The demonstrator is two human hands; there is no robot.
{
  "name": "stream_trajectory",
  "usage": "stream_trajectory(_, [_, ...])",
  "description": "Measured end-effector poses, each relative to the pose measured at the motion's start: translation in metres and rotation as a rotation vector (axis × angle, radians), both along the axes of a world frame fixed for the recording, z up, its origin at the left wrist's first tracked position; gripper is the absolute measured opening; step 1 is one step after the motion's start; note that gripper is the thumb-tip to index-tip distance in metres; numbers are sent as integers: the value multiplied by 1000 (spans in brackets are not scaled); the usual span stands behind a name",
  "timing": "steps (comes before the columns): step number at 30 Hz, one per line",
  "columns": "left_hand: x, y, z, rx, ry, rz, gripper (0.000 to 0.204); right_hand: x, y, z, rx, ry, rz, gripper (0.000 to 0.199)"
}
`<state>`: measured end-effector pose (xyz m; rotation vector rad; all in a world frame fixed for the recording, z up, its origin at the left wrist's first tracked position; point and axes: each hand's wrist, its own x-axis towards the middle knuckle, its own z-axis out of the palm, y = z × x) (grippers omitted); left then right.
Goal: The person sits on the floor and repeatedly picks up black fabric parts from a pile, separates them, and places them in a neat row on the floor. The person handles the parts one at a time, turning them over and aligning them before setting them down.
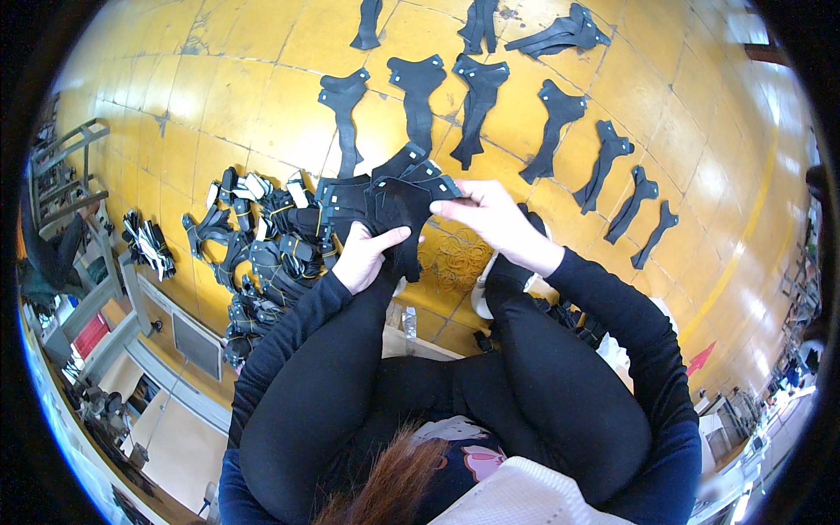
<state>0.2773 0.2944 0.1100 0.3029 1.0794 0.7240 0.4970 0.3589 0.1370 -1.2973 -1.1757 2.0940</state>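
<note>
A fanned stack of dark cut fabric pieces (398, 197), with small pale labels near the edges, is held above my knees. My left hand (372, 254) grips the stack from below, thumb lying across the top. At the right edge of the stack, my right hand (494, 219) pinches a corner of the pieces between thumb and fingers. Beneath and between my feet lies a heap of yellowish rubber bands (457, 260). A large pile of dark bundles (276, 245), several tied with yellow bands, sits on the floor to the left of my left hand.
Separate dark pieces (479, 105) lie in a curved row on the yellow tiled floor (262, 96). A small bundle (149, 243) lies farther left. A metal frame (131, 306) stands at the left, and more dark bundles (573, 324) lie beside my right leg.
</note>
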Motion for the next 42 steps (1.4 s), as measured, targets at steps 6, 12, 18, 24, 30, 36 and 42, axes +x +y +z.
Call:
stream_trajectory(6, [2, -1, 3, 23, -20, -67, 26, -9, -23, -22, 37, -63, 75, 35])
stream_trajectory(12, [6, 1, 4, -21, 27, -45, 26, -1, -32, -26, -146, -36, -58, 30])
stream_trajectory(18, [2, 1, 3, -49, 23, -70, 20, 14, -23, -23, -407, 332, -415, 21])
stream_trajectory(24, [-3, -1, -2, -5, -8, -94, 22, 54, -10, -51, -463, 342, -594, 16])
stream_trajectory(30, [-5, 0, -2, -17, -25, -87, 24, 78, -1, -71, -616, 97, -533, 13])
stream_trajectory(36, [-3, 13, 12, -55, -132, -4, 26, 53, 72, -74, -440, -18, -282, 15])
stream_trajectory(42, [-19, 26, 25, 33, -132, 131, 40, -45, 206, -104, 18, 84, -324, 21])
